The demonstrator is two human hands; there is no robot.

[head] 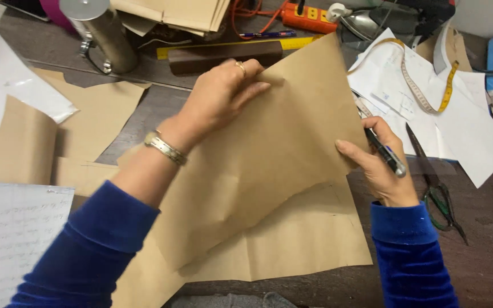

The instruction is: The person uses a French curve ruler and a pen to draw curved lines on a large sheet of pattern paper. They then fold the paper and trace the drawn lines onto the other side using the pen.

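A large sheet of brown paper (pixel 281 148) is lifted off the table, held by both hands. My left hand (pixel 221 97) grips its upper left edge, thumb on top, a ring on one finger and a metal bracelet on the wrist. My right hand (pixel 378 162) pinches the sheet's right edge while also holding a dark pen (pixel 386 154) between the fingers. Another brown sheet (pixel 303 239) lies flat underneath. Both arms wear blue velvet sleeves.
Green-handled scissors (pixel 435 188) lie right of my right hand. White paper pieces (pixel 469 120) with a yellow measuring tape (pixel 429 102) sit at the right. A dark wooden block (pixel 223 57), yellow ruler (pixel 292 44), metal cylinder (pixel 106 34), orange power strip (pixel 309 18) and handwritten sheet (pixel 12 239) surround the work.
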